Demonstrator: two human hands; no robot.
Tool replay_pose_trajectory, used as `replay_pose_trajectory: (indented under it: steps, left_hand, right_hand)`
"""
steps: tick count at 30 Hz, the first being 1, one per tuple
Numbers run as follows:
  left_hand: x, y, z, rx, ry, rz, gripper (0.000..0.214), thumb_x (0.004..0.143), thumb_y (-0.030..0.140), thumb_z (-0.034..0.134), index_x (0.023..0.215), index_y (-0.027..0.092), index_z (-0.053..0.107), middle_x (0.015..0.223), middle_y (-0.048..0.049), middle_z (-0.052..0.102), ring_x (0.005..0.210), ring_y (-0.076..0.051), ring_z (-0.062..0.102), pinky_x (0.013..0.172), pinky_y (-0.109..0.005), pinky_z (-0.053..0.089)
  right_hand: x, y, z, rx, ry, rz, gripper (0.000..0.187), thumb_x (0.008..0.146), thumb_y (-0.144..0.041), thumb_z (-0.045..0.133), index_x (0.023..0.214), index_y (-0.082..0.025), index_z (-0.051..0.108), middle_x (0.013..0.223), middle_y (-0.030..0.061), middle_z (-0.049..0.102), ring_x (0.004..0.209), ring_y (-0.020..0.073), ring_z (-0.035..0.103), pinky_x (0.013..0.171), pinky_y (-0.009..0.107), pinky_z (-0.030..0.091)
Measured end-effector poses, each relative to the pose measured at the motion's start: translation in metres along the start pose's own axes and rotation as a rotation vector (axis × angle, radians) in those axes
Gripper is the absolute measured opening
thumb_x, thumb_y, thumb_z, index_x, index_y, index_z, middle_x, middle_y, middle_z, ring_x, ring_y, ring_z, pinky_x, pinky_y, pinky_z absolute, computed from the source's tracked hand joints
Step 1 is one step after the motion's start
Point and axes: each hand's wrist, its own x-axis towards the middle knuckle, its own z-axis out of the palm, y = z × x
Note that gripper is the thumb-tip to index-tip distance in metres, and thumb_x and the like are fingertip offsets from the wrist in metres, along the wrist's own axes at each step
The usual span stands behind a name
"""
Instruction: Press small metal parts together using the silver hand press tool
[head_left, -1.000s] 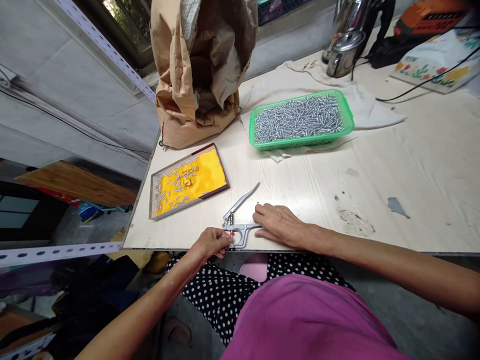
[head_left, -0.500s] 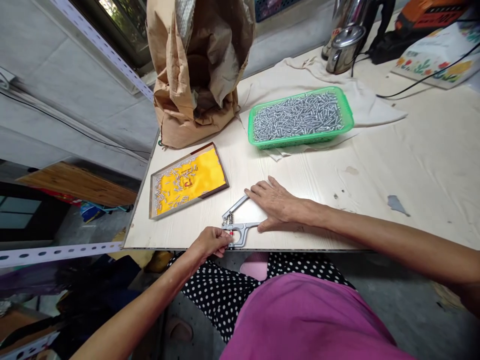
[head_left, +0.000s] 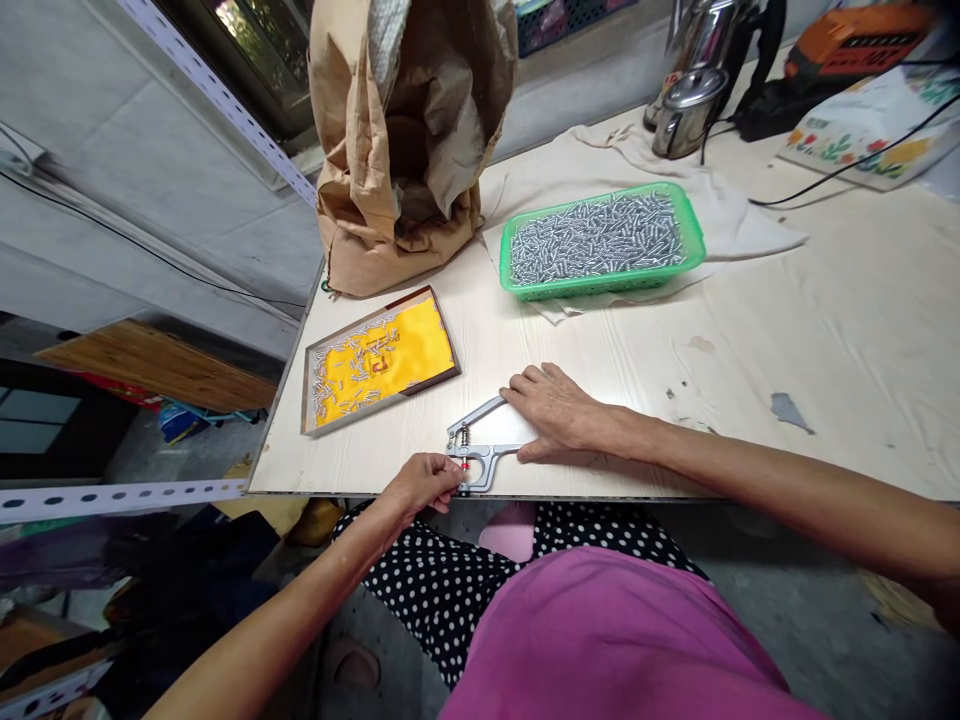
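Observation:
Grey hand pliers point(head_left: 487, 456) with a coil spring and a small red part lie on the table near its front edge, their handles spread. My right hand point(head_left: 553, 410) spans both handles, fingers on the upper one and thumb at the lower one. At the jaw end my left hand point(head_left: 431, 482) is closed in a pinch against the pliers; whatever sits between its fingertips is too small to make out. Behind the left hand lies a shallow box point(head_left: 424, 340) with a yellow bottom, small metal pieces scattered mostly over its left half.
A green plastic basket point(head_left: 600, 287) full of small metal pieces stands on a white cloth point(head_left: 739, 235). At the back left is an open brown paper sack point(head_left: 360, 200). A metal cup point(head_left: 686, 115), a kettle and a black cable point(head_left: 821, 185) occupy the back right.
The camera view has shifted slightly. Both hands stay at the pliers, with the right hand still across the spread handles and the left still pinching at the jaw.

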Motion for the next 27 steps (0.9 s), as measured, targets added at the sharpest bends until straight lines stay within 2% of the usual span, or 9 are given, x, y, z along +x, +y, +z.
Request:
replay_pose_trajectory:
  steps: [2,4,7,9,11,14,18,23,27]
  left_hand:
    - [-0.004,0.002,0.001,0.062,0.007,-0.001,0.038,0.066,0.049,0.076,0.071,0.014,0.06,0.051,0.0059,0.049,0.047,-0.009,0.046,0.051,-0.024,0.045]
    - [-0.011,0.004,0.003,0.234,0.089,0.063,0.03,0.078,0.043,0.067,0.069,0.015,0.06,0.054,0.0033,0.051,0.051,-0.012,0.05,0.055,-0.027,0.047]
    - [-0.021,0.01,0.012,0.595,0.372,0.371,0.025,0.088,0.034,0.057,0.074,0.015,0.064,0.073,-0.0039,0.061,0.072,-0.019,0.059,0.069,-0.032,0.049]
    - [-0.021,0.016,0.021,0.776,0.481,0.615,0.017,0.088,0.032,0.06,0.089,0.017,0.066,0.091,-0.0068,0.064,0.09,-0.023,0.059,0.08,-0.036,0.049]
    - [-0.014,0.024,0.028,0.898,0.458,0.779,0.03,0.084,0.031,0.067,0.111,0.018,0.062,0.113,-0.0091,0.062,0.106,-0.027,0.054,0.089,-0.04,0.048]
    - [0.004,0.038,0.033,1.017,0.335,0.892,0.057,0.081,0.031,0.072,0.131,0.017,0.048,0.133,-0.0127,0.053,0.117,-0.029,0.049,0.099,-0.045,0.044]
    - [0.018,0.051,0.029,1.103,0.228,0.896,0.066,0.081,0.037,0.072,0.136,0.014,0.043,0.125,-0.0135,0.056,0.11,-0.028,0.051,0.097,-0.044,0.045]
    - [0.016,0.055,0.029,1.111,0.179,0.901,0.044,0.085,0.039,0.067,0.119,0.014,0.056,0.106,-0.0103,0.06,0.1,-0.026,0.052,0.089,-0.039,0.045]
    - [0.017,0.052,0.033,1.043,0.17,0.887,0.025,0.09,0.036,0.061,0.103,0.015,0.063,0.097,-0.0078,0.061,0.094,-0.023,0.052,0.082,-0.035,0.045]
  right_hand:
    - [-0.001,-0.002,-0.002,0.0,-0.02,0.0,0.062,0.066,-0.059,0.076,0.105,-0.012,0.061,0.105,0.0125,0.061,0.098,0.0296,0.048,0.083,0.04,0.034]
    - [-0.003,-0.005,-0.005,0.012,-0.04,0.001,0.052,0.071,-0.053,0.075,0.1,-0.012,0.062,0.103,0.012,0.061,0.097,0.0283,0.049,0.081,0.038,0.034]
    - [-0.006,-0.01,-0.008,0.049,-0.039,-0.015,0.038,0.077,-0.044,0.074,0.096,-0.013,0.062,0.101,0.0115,0.062,0.094,0.026,0.051,0.078,0.036,0.036]
    - [-0.008,-0.011,-0.008,0.068,-0.026,-0.025,0.035,0.078,-0.04,0.074,0.096,-0.012,0.062,0.101,0.0117,0.062,0.094,0.0253,0.051,0.078,0.035,0.037]
    - [-0.009,-0.012,-0.006,0.076,-0.026,-0.014,0.038,0.078,-0.04,0.074,0.099,-0.011,0.062,0.103,0.0129,0.061,0.095,0.0259,0.051,0.079,0.036,0.038]
    - [-0.013,-0.011,-0.005,0.101,-0.037,0.001,0.048,0.073,-0.041,0.077,0.106,-0.01,0.061,0.106,0.0146,0.06,0.096,0.0274,0.051,0.08,0.038,0.041]
    - [-0.021,-0.011,-0.011,0.11,-0.068,0.082,0.061,0.067,-0.041,0.082,0.113,-0.008,0.059,0.112,0.0176,0.058,0.099,0.0298,0.051,0.081,0.039,0.043]
    - [-0.026,-0.017,-0.015,0.087,-0.085,0.08,0.03,0.083,-0.03,0.07,0.101,-0.008,0.064,0.105,0.0159,0.062,0.096,0.0258,0.053,0.081,0.036,0.042]
    - [-0.025,-0.023,-0.002,0.081,-0.093,0.058,0.012,0.09,-0.021,0.061,0.092,-0.01,0.065,0.096,0.012,0.065,0.091,0.0227,0.056,0.078,0.034,0.041]
